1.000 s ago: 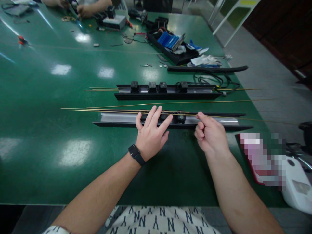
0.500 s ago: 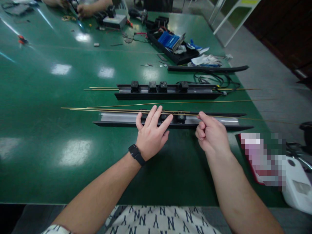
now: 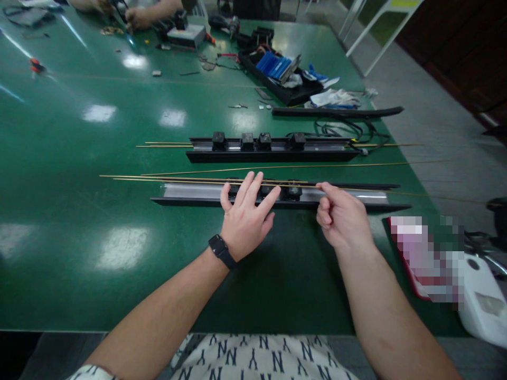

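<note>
A long black rail (image 3: 190,196) with a silvery inside lies across the green table (image 3: 79,200) in front of me. My left hand (image 3: 246,219), with a black watch on the wrist, rests on it with fingers spread over small black blocks (image 3: 293,192) seated in the rail. My right hand (image 3: 344,219) is closed in a pinch on a thin brass rod (image 3: 166,180) that runs lengthwise over the rail and sticks out past the table's right edge. More brass rods lie beside it.
A second black rail (image 3: 273,149) with several black blocks lies farther back, with a loose brass rod (image 3: 301,167) in front of it. Behind are black cables (image 3: 348,129), a black strip (image 3: 336,112) and a tray of parts (image 3: 277,71). Another person's hands (image 3: 134,16) work at the far end. A white device (image 3: 481,306) sits at the right.
My right hand has slid slightly to the left along the rod. The left hand has stayed still.
</note>
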`<move>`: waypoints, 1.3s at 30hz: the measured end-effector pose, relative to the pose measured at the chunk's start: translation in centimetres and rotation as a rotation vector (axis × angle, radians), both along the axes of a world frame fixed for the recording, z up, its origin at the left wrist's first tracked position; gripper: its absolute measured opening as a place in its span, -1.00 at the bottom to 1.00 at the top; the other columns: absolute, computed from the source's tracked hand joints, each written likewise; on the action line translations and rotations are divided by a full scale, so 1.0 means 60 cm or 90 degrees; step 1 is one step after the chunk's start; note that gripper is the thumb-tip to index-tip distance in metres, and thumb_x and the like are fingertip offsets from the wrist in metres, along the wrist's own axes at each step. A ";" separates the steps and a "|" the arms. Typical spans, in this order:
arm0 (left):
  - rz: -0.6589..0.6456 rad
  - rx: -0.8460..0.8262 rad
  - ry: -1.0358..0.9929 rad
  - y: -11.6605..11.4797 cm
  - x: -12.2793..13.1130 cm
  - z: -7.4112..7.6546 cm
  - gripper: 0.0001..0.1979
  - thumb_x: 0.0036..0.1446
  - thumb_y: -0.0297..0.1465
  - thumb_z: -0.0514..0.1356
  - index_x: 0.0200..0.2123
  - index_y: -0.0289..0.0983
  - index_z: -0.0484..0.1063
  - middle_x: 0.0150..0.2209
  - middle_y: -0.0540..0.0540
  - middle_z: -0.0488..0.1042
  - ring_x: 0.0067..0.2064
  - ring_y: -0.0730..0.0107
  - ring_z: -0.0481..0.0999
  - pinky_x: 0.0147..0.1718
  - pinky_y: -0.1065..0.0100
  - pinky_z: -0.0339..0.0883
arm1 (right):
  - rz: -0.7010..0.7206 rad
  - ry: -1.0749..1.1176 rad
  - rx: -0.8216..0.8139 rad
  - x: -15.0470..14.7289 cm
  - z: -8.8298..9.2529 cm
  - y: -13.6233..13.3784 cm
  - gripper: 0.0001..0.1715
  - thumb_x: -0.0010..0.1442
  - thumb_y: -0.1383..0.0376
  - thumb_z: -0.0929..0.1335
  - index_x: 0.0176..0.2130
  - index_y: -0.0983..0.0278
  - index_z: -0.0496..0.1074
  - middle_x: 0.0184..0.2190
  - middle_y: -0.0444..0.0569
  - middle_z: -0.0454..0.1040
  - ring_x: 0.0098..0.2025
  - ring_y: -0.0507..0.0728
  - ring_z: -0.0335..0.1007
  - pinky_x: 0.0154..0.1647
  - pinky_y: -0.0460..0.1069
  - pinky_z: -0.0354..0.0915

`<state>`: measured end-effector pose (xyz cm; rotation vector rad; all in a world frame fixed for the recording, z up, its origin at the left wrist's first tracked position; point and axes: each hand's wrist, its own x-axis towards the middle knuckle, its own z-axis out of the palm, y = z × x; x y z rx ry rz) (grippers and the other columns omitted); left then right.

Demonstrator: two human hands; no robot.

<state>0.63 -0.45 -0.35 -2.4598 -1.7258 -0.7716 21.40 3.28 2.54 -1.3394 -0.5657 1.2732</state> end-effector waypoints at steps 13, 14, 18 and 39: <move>-0.001 -0.008 0.001 0.000 -0.001 0.001 -0.45 0.30 -0.27 0.26 0.34 -0.03 0.38 0.51 -0.30 0.15 0.52 -0.08 0.12 0.40 -0.31 -0.25 | -0.006 -0.006 0.006 0.002 -0.005 -0.001 -0.75 0.07 0.26 0.58 -0.32 0.30 0.52 -0.68 -0.27 0.29 -0.78 -0.10 0.05 -0.85 -0.20 -0.08; -0.001 -0.007 0.001 0.000 -0.001 0.001 -0.46 0.30 -0.27 0.26 0.34 -0.03 0.38 0.50 -0.30 0.16 0.52 -0.08 0.12 0.40 -0.31 -0.25 | -0.008 -0.008 0.006 0.001 -0.004 -0.001 -0.74 0.07 0.25 0.59 -0.32 0.29 0.51 -0.68 -0.28 0.29 -0.78 -0.10 0.05 -0.85 -0.20 -0.07; -0.001 -0.007 0.004 0.000 0.000 0.001 -0.45 0.31 -0.26 0.26 0.34 -0.03 0.37 0.50 -0.30 0.16 0.53 -0.07 0.12 0.40 -0.31 -0.24 | -0.014 -0.011 0.000 0.001 -0.002 -0.002 -0.71 0.06 0.23 0.60 -0.35 0.28 0.49 -0.69 -0.28 0.28 -0.78 -0.10 0.05 -0.84 -0.20 -0.07; 0.001 -0.008 0.000 0.000 0.000 0.001 -0.45 0.29 -0.28 0.26 0.33 -0.03 0.38 0.50 -0.29 0.16 0.52 -0.09 0.13 0.40 -0.30 -0.25 | -0.036 -0.011 -0.003 0.002 -0.004 0.001 -0.71 0.06 0.22 0.59 -0.38 0.29 0.49 -0.71 -0.28 0.27 -0.79 -0.11 0.05 -0.85 -0.19 -0.08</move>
